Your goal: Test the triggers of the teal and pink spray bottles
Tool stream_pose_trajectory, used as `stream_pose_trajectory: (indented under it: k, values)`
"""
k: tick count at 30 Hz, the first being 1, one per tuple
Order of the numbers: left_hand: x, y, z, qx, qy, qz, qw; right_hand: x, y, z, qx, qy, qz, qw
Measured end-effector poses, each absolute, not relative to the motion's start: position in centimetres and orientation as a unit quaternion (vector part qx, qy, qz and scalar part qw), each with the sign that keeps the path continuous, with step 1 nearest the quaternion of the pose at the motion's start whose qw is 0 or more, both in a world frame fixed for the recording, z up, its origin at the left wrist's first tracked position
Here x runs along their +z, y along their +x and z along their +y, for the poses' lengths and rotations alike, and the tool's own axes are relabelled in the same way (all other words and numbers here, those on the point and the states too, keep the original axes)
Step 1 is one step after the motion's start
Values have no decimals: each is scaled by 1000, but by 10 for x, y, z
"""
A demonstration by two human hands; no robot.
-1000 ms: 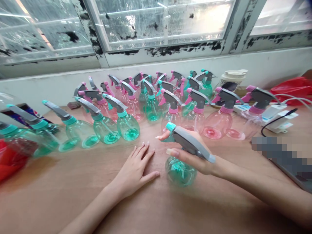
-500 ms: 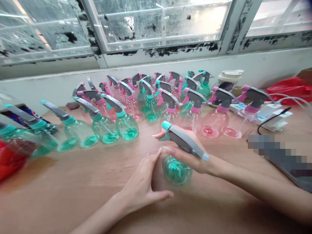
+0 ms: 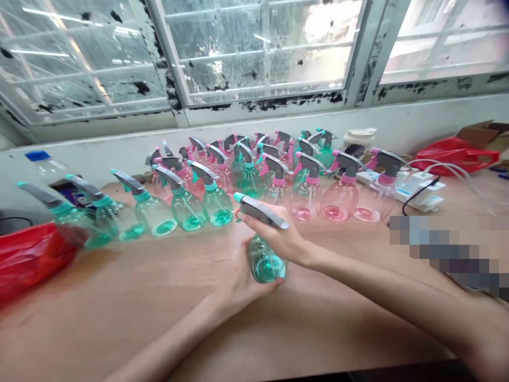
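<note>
A green see-through spray bottle with a grey and teal trigger head is between my hands, slightly tilted. My right hand is wrapped round its neck and trigger head, fingers at the teal trigger. Around the lower body curls my left hand, its thumb across the front near the base; its other fingers are partly hidden behind the bottle. Just beyond stands a row of green spray bottles on the left. Pink spray bottles line up to the right, and more of both colours crowd behind.
A red plastic bag lies at the left edge, another red bag at the back right. White power strips with cables sit right of the bottles. A lidded cup and a blue-capped bottle stand near the wall.
My left hand has closed from an open pose beside the bottle onto its lower body. The view has shifted and tilted up a little. My right hand keeps its hold on the head.
</note>
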State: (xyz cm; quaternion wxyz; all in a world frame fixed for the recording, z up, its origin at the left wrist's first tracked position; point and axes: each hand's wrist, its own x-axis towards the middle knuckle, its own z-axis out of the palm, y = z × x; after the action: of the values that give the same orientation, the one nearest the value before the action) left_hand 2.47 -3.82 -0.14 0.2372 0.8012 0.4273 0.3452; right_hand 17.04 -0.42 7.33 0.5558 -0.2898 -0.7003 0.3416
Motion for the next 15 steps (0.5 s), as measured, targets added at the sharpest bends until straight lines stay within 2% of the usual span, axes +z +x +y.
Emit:
stream_pose_trajectory:
  k: [7, 15]
  values:
    - [13, 9, -4, 328, 809, 457, 170, 58, 162, 20, 281, -372, -720, 514]
    - [30, 5, 19, 254, 807, 524, 98, 43, 179, 33, 125, -464, -752, 451]
